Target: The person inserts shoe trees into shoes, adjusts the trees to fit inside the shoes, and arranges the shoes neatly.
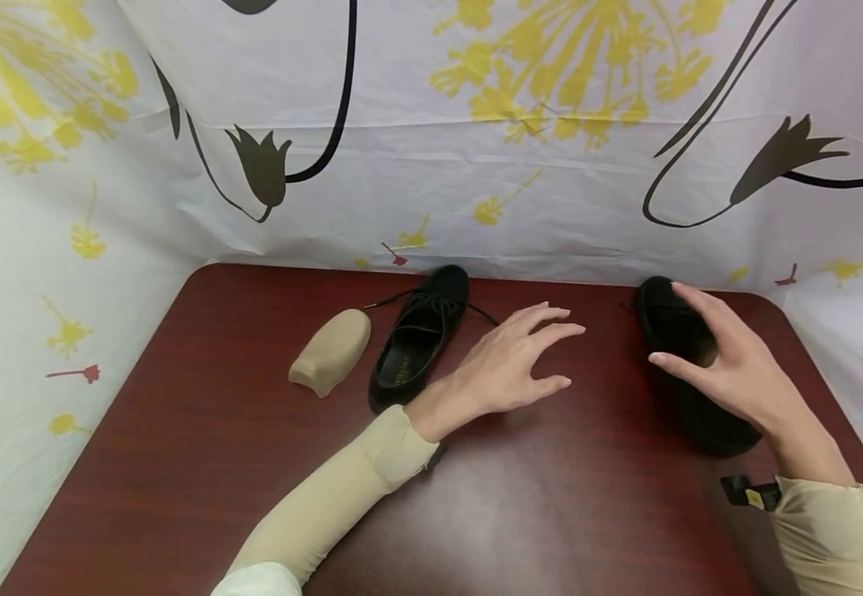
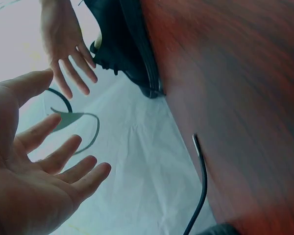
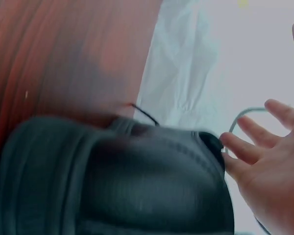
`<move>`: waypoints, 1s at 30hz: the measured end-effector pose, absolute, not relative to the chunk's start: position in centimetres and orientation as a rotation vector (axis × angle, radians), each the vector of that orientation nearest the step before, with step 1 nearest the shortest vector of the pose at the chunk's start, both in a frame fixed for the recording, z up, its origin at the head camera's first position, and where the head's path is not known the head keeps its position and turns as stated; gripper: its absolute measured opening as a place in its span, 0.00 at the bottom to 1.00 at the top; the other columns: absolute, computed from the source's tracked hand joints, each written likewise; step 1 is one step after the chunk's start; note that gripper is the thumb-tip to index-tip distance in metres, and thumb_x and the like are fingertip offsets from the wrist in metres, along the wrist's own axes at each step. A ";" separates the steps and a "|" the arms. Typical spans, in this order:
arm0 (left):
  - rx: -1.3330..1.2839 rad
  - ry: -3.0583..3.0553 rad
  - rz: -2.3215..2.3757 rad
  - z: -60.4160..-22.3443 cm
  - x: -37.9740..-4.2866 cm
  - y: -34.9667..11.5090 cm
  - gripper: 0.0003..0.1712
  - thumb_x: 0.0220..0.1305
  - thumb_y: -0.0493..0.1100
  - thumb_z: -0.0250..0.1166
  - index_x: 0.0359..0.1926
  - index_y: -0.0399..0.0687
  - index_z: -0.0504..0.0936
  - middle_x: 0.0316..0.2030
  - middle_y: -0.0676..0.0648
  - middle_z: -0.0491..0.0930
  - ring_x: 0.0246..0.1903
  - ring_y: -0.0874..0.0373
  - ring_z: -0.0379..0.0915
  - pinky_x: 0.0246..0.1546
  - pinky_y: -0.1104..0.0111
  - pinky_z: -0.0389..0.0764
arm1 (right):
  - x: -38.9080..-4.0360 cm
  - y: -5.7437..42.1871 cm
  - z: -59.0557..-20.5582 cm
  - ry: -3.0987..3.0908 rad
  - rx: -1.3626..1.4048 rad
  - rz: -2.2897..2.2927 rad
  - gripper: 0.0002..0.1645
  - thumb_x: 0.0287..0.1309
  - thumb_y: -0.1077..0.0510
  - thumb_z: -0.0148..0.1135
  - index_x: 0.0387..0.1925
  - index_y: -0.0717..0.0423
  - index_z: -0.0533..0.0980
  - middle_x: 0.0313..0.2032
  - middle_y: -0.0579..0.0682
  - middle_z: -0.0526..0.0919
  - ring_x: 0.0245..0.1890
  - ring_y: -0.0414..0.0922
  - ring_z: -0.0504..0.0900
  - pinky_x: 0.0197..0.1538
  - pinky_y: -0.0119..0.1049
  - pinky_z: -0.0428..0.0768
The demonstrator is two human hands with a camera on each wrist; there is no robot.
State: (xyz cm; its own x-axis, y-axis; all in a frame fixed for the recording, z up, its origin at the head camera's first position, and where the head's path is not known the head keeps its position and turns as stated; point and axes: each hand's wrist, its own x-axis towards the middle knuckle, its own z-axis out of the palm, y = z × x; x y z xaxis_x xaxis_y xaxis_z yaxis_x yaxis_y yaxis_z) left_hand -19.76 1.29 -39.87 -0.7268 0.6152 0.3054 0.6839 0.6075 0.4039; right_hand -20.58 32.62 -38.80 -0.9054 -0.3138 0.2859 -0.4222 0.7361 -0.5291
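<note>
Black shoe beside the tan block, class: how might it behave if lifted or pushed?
The black shoe sits upright, so it would probably slide, not roll. Its laces, ends splayed either side, would likely dangle.

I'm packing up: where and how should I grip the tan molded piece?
Pinch the tan molded piece across its middle, probably from above, by both long sides: it lies on the table, longer than wide with a rounded top, and a gap separates it from the laced black shoe.
</note>
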 end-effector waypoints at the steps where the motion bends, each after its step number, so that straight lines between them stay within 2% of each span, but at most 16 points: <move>1: -1.090 -2.693 -0.761 -39.8 -19.7 1.0 0.36 0.63 0.56 0.69 0.70 0.60 0.69 0.71 0.52 0.62 0.75 0.57 0.47 0.67 0.66 0.64 | -20.6 32.2 -38.8 -2.769 0.594 0.898 0.57 0.50 0.56 0.78 0.77 0.36 0.56 0.71 0.59 0.62 0.72 0.44 0.57 0.72 0.32 0.50; 4: -1.080 -2.699 -0.778 -39.6 -19.5 0.3 0.36 0.63 0.56 0.69 0.70 0.60 0.69 0.71 0.54 0.62 0.75 0.59 0.46 0.62 0.67 0.69 | -20.8 31.2 -38.9 -2.793 0.589 0.887 0.59 0.49 0.53 0.78 0.77 0.37 0.54 0.72 0.60 0.60 0.72 0.56 0.57 0.73 0.48 0.53; 6: -1.078 -2.702 -0.798 -39.4 -19.5 -0.2 0.36 0.64 0.55 0.69 0.70 0.60 0.69 0.71 0.54 0.61 0.75 0.61 0.45 0.61 0.67 0.71 | -20.8 30.7 -38.8 -2.810 0.571 0.888 0.59 0.50 0.51 0.78 0.78 0.38 0.53 0.73 0.60 0.59 0.72 0.59 0.56 0.71 0.59 0.53; 9: -1.070 -2.692 -0.809 -39.3 -19.5 -1.1 0.35 0.64 0.55 0.69 0.70 0.60 0.70 0.71 0.54 0.62 0.75 0.62 0.44 0.63 0.67 0.69 | -20.9 30.3 -38.8 -2.816 0.573 0.893 0.60 0.51 0.50 0.77 0.78 0.38 0.52 0.74 0.59 0.57 0.72 0.61 0.56 0.67 0.67 0.54; 16: -1.030 -2.656 -0.805 -39.1 -19.8 -3.1 0.35 0.63 0.53 0.70 0.69 0.59 0.71 0.69 0.54 0.64 0.75 0.62 0.47 0.60 0.67 0.71 | -21.4 29.0 -39.0 -2.816 0.650 0.950 0.60 0.52 0.51 0.77 0.78 0.35 0.50 0.75 0.56 0.54 0.74 0.59 0.53 0.67 0.67 0.54; 20: -1.026 -2.650 -0.781 -38.9 -20.0 -3.9 0.34 0.63 0.53 0.70 0.69 0.58 0.72 0.69 0.53 0.65 0.75 0.61 0.46 0.62 0.67 0.70 | -21.5 28.4 -39.0 -2.806 0.673 0.936 0.59 0.52 0.50 0.77 0.78 0.34 0.51 0.75 0.56 0.55 0.73 0.59 0.55 0.64 0.67 0.57; 30: -0.989 -2.571 -0.738 -39.6 -19.6 -6.7 0.33 0.60 0.50 0.73 0.66 0.56 0.75 0.68 0.51 0.67 0.74 0.55 0.49 0.65 0.60 0.68 | -21.8 26.0 -39.3 -2.800 0.751 0.930 0.58 0.50 0.48 0.78 0.77 0.41 0.55 0.73 0.54 0.59 0.73 0.55 0.56 0.65 0.62 0.60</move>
